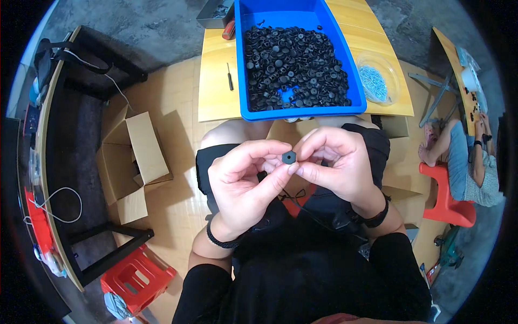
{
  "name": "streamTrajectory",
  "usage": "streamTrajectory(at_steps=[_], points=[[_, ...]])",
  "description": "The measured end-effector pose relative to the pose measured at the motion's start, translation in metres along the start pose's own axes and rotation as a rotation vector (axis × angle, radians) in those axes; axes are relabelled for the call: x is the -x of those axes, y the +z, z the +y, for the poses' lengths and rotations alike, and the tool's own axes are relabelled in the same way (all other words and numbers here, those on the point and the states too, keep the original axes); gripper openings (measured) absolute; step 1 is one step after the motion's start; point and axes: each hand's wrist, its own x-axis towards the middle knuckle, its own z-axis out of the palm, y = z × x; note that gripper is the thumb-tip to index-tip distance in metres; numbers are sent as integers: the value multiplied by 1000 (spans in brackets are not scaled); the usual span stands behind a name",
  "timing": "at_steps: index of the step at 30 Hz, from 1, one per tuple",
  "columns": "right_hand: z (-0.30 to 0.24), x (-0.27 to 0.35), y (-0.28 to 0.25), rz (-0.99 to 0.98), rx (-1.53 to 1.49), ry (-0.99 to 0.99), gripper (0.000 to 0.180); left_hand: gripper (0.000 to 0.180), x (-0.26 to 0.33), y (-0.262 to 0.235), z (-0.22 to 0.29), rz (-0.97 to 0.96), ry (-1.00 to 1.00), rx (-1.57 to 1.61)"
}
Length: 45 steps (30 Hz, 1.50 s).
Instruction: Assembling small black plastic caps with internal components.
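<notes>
While both hands' fingers pinch the black hexagonal part (289, 157) — left hand (243, 181), right hand (334, 167) — the blue bin's (302, 110) near edge sits just ahead.

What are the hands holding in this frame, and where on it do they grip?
A small black hexagonal plastic part, pinched by its outer edges between the fingertips of the left hand and the right hand.

Black cap (288, 157) — blue bin (295, 59), red stool (137, 278), tan box (135, 164).
</notes>
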Motion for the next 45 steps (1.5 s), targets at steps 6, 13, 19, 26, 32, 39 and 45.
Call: streamTrajectory(at_steps=[6, 13, 19, 26, 32, 39, 45], points=[[0, 3, 9, 80, -30, -35, 25, 23, 1, -4, -9, 51, 7, -23], [-7, -1, 3, 167, -44, -86, 12, 20, -2, -5, -2, 1, 197, -404], [-13, -4, 5, 131, 233, -139, 5, 20, -2, -5, 5, -5, 261, -516], [-7, -5, 3, 78, 361, -189, 5, 20, -3, -4, 2, -29, 405, -688], [13, -1, -4, 4, -208, 232, 6, 22, 2, -9, -8, -79, 381, -688], [31, -4, -1, -57, -460, 290, 7, 24, 10, -24, -27, -64, 31, -247], [31, -19, -2, -76, -368, 362, 9, 20, 4, -31, -37, 7, -23, -191]])
